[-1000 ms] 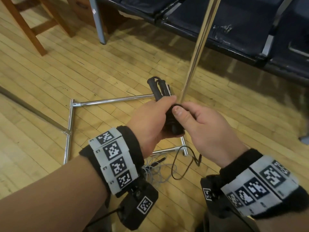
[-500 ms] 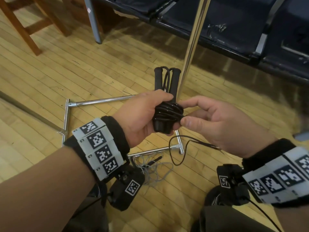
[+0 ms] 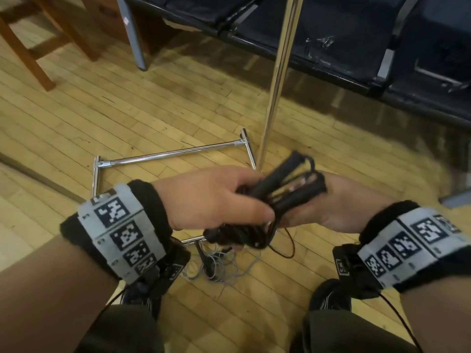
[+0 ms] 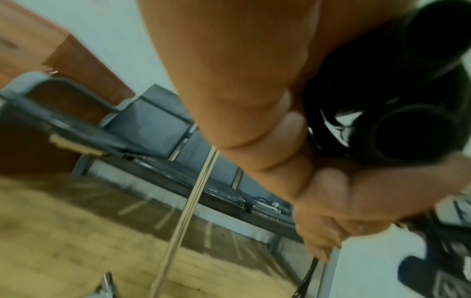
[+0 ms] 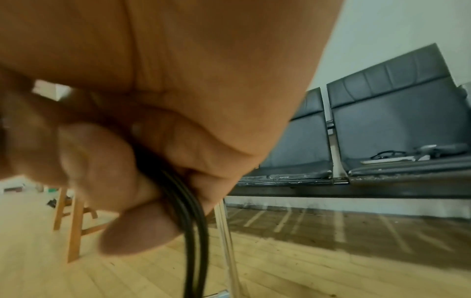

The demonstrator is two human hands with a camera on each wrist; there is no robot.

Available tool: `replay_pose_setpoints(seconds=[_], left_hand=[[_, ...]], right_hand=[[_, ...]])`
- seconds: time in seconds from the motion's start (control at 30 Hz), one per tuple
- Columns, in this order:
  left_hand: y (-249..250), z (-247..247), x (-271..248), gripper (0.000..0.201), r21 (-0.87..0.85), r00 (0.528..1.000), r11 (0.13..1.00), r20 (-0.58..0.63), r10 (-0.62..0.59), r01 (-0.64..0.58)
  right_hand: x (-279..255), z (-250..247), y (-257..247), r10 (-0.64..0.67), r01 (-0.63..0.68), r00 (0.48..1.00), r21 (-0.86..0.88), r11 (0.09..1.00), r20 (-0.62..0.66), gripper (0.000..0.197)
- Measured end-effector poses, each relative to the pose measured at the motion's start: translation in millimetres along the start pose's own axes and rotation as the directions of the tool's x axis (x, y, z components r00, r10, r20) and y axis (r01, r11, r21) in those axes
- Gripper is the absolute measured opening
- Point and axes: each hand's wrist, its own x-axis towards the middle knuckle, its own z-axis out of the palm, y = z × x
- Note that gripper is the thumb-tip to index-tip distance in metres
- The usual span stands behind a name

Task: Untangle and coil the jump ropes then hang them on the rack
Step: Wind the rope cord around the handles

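Observation:
A black jump rope (image 3: pixel 277 200) with its cord wound round its two handles lies tilted between both hands in the head view. My left hand (image 3: pixel 216 202) grips the bundle from above. My right hand (image 3: pixel 331 202) holds it from the right, and in the right wrist view its fingers (image 5: pixel 137 227) pinch two strands of black cord (image 5: pixel 193 231). The left wrist view shows the handle ends (image 4: pixel 413 133) against my palm. A grey rope (image 3: pixel 219 266) lies tangled on the floor below. The chrome rack's upright pole (image 3: pixel 277 80) rises just behind the hands, its base frame (image 3: pixel 168 156) on the floor.
A row of dark padded seats (image 3: pixel 331 34) runs along the back, with small items (image 5: pixel 397 155) on one seat. A wooden stool (image 3: pixel 33 47) stands at the far left. The floor is wooden planks (image 3: pixel 127 110). My knees (image 3: pixel 122 327) are at the bottom.
The bundle has tipped from upright to a slant pointing up and right. Both hands have dropped and shifted right, and my left hand now covers it from above. The loose cord tail is shorter.

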Motion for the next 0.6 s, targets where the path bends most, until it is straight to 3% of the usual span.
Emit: replay_pose_setpoints(seconds=[0.07,0.17,0.23,0.33,0.47,0.6], left_hand=[[-2.6,9.3,-0.3,0.032,0.300,0.990,0.946,0.021,-0.139,0.126],[-7.5,24.4,5.6,0.042,0.641,0.957,0.725,-0.050,-0.286,0.250],[-8.1,27.7,7.3,0.044,0.745,0.945,0.607,-0.095,-0.314,0.277],[-6.2,28.4,9.7,0.044,0.819,0.939,0.498,-0.137,-0.315,0.286],[-12.9,36.4,18.7,0.045,0.825,0.922,0.463,-0.165,-0.350,0.323],[-16.9,14.0,21.5,0.031,0.709,0.898,0.551,-0.330,-0.292,0.440]], right_hand=[[2.3,0.9,3.3,0.046,-0.058,0.997,-0.184,0.981,-0.067,0.015],[7.4,9.9,0.4,0.068,-0.103,0.991,-0.333,0.937,-0.115,0.012],[7.4,15.8,-6.9,0.047,-0.096,0.990,-0.384,0.918,-0.136,0.011],[2.5,16.5,-12.7,-0.013,-0.046,0.986,-0.344,0.938,-0.168,0.011],[1.9,26.5,-25.5,-0.077,0.023,0.988,-0.370,0.929,-0.131,0.010],[-1.6,34.7,-33.5,-0.093,0.031,0.983,-0.361,0.932,-0.156,0.003]])
